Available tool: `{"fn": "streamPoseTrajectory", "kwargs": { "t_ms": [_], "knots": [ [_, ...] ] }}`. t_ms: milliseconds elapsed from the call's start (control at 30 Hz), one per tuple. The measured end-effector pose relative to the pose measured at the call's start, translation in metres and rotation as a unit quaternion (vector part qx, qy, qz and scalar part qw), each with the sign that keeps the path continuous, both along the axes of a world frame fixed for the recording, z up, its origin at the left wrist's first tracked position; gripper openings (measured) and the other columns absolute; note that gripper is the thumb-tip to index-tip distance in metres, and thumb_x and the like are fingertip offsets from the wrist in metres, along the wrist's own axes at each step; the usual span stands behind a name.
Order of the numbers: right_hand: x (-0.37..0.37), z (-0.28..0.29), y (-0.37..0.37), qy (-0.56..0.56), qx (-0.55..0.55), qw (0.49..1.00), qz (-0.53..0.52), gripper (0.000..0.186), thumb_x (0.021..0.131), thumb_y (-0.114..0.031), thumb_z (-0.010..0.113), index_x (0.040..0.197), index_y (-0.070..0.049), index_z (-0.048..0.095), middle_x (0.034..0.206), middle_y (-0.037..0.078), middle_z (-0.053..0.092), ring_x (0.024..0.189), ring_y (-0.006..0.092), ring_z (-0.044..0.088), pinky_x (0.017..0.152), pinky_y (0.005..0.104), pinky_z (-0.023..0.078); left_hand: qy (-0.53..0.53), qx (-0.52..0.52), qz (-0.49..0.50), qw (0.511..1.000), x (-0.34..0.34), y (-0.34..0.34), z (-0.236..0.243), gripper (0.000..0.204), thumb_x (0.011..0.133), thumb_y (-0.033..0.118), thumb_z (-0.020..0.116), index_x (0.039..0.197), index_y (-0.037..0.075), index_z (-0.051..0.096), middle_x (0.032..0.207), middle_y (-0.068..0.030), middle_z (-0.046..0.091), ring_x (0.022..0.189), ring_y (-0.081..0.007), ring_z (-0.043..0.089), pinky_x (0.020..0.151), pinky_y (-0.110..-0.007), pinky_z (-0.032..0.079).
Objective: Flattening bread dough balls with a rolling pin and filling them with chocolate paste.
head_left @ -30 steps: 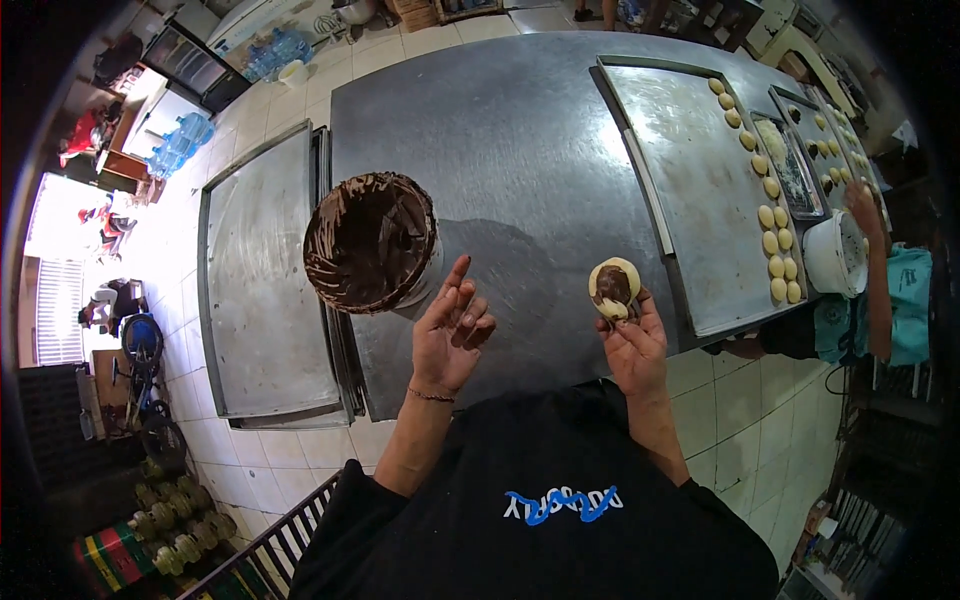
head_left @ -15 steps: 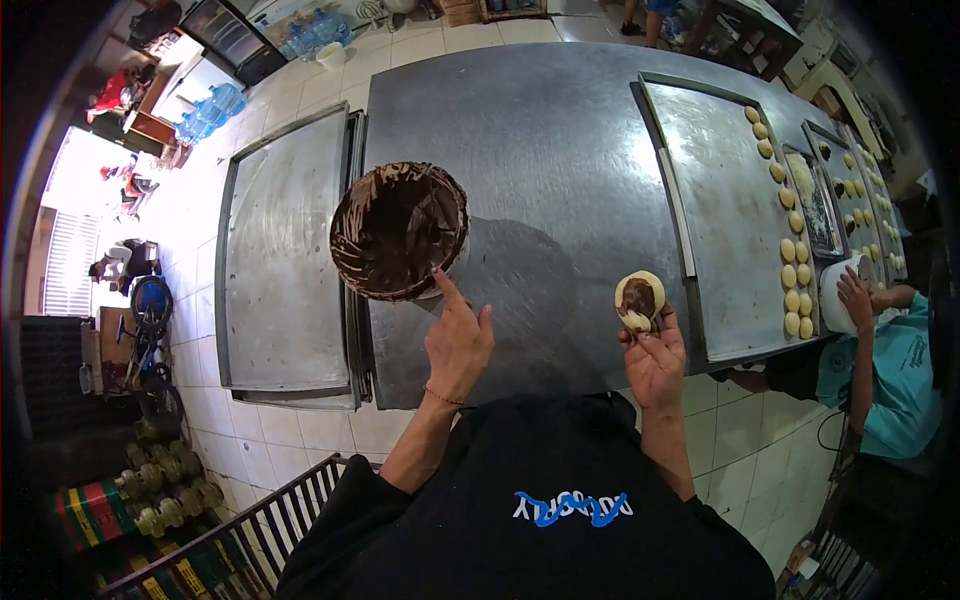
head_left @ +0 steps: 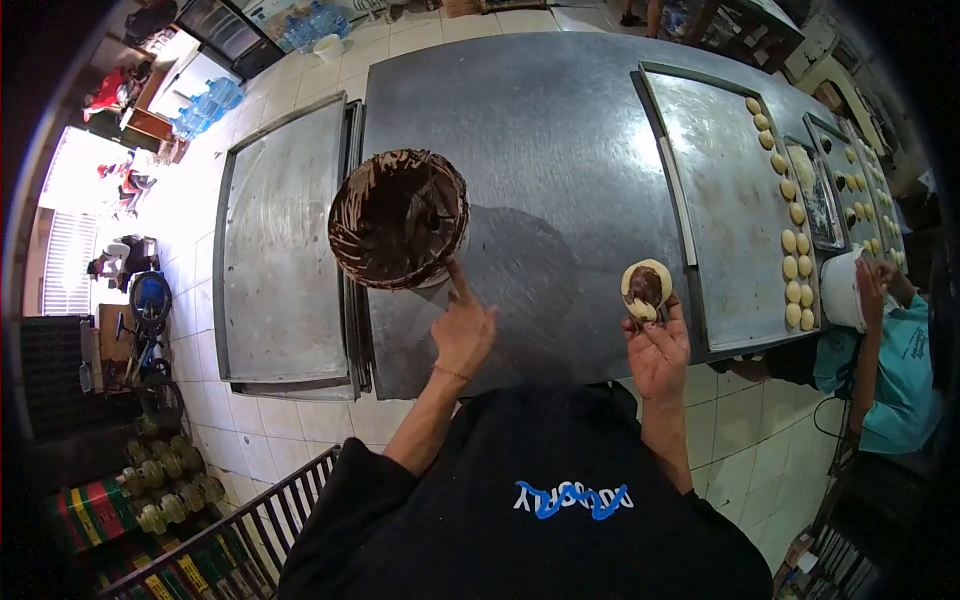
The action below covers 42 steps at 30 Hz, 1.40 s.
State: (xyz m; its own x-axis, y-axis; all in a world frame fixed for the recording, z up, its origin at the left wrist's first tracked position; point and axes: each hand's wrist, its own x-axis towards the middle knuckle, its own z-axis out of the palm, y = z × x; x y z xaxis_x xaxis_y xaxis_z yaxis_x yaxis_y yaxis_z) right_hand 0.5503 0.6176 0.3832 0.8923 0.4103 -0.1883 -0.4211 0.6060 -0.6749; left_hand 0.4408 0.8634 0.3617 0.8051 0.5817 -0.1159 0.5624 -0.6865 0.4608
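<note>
A bucket thickly smeared with dark chocolate paste inside stands on the metal table, left of its middle. My left hand is by its near right rim. Its index finger is stretched out with the tip at the rim; the other fingers are partly bent, and nothing shows in them. On the right, my right hand holds up a flattened piece of pale dough with brown paste on its middle. The fingers grip its lower edge, and the pale near edge overlaps part of the paste.
Stacked metal trays lie left of the bucket. A large tray on the right carries rows of dough balls along its right side. Beyond it, a co-worker in a teal shirt has their hands at a white tub.
My left index fingertip has shifted right, from the bucket's inner near edge to the outer side of its rim. My right hand still holds the dough, raised slightly.
</note>
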Motion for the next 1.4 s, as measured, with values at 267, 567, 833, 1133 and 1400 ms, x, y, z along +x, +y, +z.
{"fn": "streamPoseTrajectory", "kwargs": {
  "t_ms": [267,567,833,1133,1400],
  "knots": [
    [-0.002,0.013,0.025,0.003,0.049,0.998,0.031,0.056,0.084,0.007,0.047,0.136,-0.007,0.035,0.128,0.013,0.048,0.113,0.0241,0.052,0.091,0.0369,0.047,-0.053,-0.349,-0.206,0.913,0.029,-0.040,0.001,0.056,0.095,0.026,0.054,0.139,-0.004,0.035,0.125,-0.0178,0.053,0.106,-0.0264,0.057,0.089,-0.037,0.047],
    [-0.010,0.029,0.040,0.002,-0.022,0.994,0.103,0.058,0.084,0.012,0.046,0.138,-0.005,0.033,0.126,0.015,0.049,0.116,0.0239,0.052,0.096,0.0364,0.047,-0.251,-0.807,0.017,0.534,0.051,-0.066,0.049,0.062,0.102,0.047,0.019,0.141,0.001,0.035,0.133,-0.0099,0.050,0.125,-0.0209,0.046,0.105,-0.035,0.036],
    [-0.004,0.007,0.031,0.000,-0.216,0.965,0.148,0.039,0.089,0.006,0.052,0.128,0.002,0.049,0.117,0.014,0.058,0.103,0.0203,0.060,0.091,0.0322,0.052,-0.191,-0.723,0.061,0.661,0.042,-0.052,0.014,0.039,0.103,0.023,0.037,0.131,-0.002,0.045,0.121,-0.0142,0.057,0.106,-0.0221,0.059,0.096,-0.036,0.048],
    [-0.004,0.018,0.032,0.051,-0.252,0.958,0.129,0.038,0.087,0.002,0.062,0.123,0.005,0.051,0.115,0.014,0.059,0.098,0.0191,0.062,0.088,0.0316,0.054,-0.250,-0.365,-0.170,0.881,0.036,-0.067,0.034,0.048,0.092,0.009,0.060,0.135,0.002,0.041,0.137,-0.0149,0.046,0.119,-0.0250,0.053,0.097,-0.035,0.048],
    [0.004,0.049,0.032,-0.177,-0.174,0.960,0.133,0.040,0.085,-0.007,0.069,0.121,0.003,0.055,0.108,0.013,0.062,0.089,0.0171,0.065,0.078,0.0293,0.057,-0.242,-0.516,-0.152,0.807,0.043,-0.038,0.071,0.035,0.091,0.010,0.063,0.125,0.003,0.057,0.112,-0.0056,0.053,0.091,-0.0110,0.057,0.073,-0.022,0.049]
  ]
}}
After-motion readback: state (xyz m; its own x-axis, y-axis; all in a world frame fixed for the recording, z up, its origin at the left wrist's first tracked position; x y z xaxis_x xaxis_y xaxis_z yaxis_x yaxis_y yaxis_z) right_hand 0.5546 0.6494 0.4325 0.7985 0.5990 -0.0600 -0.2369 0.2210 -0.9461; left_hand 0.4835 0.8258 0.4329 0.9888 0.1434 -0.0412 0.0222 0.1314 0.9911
